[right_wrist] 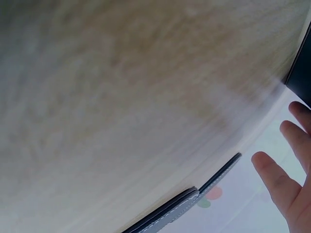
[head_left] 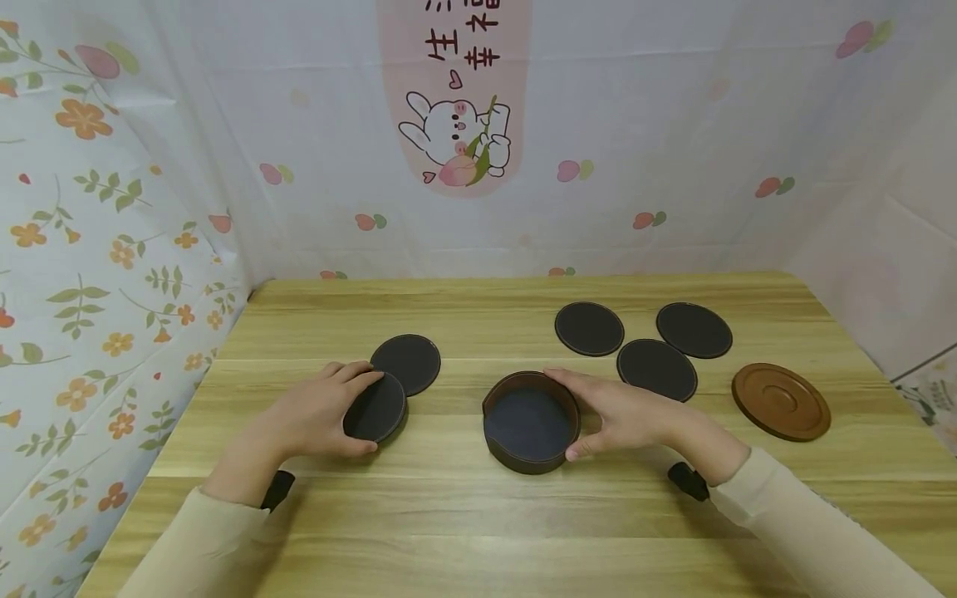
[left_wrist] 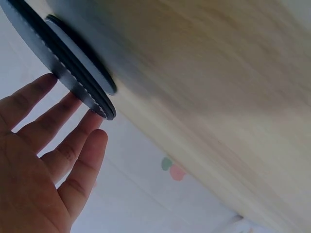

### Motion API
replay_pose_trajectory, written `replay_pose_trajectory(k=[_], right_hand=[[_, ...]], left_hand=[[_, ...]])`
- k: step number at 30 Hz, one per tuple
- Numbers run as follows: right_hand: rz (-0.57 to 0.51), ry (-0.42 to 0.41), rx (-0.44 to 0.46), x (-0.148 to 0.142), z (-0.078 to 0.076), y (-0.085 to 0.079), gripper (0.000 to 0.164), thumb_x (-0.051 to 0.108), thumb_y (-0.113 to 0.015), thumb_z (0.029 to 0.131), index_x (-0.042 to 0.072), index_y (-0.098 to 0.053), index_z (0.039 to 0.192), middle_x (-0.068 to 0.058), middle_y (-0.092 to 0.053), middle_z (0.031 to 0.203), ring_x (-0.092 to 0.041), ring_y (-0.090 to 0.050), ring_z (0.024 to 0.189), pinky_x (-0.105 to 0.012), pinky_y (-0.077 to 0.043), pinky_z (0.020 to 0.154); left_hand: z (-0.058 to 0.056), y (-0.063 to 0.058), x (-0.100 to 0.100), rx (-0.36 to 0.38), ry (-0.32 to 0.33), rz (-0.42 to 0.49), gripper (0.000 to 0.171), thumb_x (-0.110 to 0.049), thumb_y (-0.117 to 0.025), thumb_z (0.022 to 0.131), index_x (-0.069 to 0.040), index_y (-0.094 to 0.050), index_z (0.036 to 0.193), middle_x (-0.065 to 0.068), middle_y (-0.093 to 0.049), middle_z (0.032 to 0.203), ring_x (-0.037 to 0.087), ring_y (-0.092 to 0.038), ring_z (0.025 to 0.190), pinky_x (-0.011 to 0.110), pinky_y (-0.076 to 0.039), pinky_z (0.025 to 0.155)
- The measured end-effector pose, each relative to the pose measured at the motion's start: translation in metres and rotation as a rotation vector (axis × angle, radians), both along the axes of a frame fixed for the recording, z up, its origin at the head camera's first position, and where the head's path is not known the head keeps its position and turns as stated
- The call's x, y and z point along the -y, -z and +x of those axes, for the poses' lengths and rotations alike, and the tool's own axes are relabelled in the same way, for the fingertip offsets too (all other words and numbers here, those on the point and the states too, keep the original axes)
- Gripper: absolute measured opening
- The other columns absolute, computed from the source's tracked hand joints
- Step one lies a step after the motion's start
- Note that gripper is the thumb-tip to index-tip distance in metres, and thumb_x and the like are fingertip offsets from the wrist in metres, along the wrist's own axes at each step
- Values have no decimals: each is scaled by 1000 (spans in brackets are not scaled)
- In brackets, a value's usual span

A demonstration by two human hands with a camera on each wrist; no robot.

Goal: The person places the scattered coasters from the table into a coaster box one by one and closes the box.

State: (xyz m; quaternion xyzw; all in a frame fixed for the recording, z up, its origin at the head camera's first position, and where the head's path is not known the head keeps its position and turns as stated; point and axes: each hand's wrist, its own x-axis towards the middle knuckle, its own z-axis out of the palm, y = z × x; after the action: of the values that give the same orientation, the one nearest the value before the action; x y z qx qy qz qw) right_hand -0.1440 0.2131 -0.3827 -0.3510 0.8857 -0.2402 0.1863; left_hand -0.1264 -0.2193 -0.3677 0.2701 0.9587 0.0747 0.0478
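My left hand (head_left: 317,413) holds a black round coaster (head_left: 377,409) by its edge, fingers at the far side and thumb at the near side. In the left wrist view, its stitched rim (left_wrist: 80,87) looks thick, and the fingertips touch it. Just beyond lies another black coaster (head_left: 407,364), partly overlapped in the head view. On the right, my right hand (head_left: 624,413) grips the side of a dark, round, open-topped coaster holder (head_left: 527,467), its fingers at the far rim and its thumb at the near side. The holder has a black inner bottom and a notch in its left wall.
Three black coasters, one near the back (head_left: 589,329), one farther right (head_left: 694,330) and one nearer (head_left: 657,370), lie on the wooden table (head_left: 478,540). A brown round disc (head_left: 781,402) with raised rings lies at the right. Patterned cloth (head_left: 299,166) hangs behind and at the left.
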Motion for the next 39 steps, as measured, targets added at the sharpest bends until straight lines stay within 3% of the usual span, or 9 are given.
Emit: replay_pose_trajectory(k=[22, 39], right_hand=[[18, 12, 2, 2, 1, -1, 116, 65, -75, 75, 10, -17, 160, -9, -27, 163, -30, -33, 148, -51, -36, 114], [19, 7, 0, 3, 1, -4, 116, 65, -75, 75, 8, -18, 159, -10, -26, 164, -31, -33, 148, -51, -35, 115]], left_hand=[[-10, -12, -44, 12, 71, 3, 94, -54, -78, 73, -10, -45, 149, 14, -42, 153, 36, -42, 139, 57, -47, 101], [-25, -14, -101, -12, 245, 16, 92, -58, -76, 73, -15, -45, 149, 8, -44, 152, 27, -45, 133, 45, -53, 90]])
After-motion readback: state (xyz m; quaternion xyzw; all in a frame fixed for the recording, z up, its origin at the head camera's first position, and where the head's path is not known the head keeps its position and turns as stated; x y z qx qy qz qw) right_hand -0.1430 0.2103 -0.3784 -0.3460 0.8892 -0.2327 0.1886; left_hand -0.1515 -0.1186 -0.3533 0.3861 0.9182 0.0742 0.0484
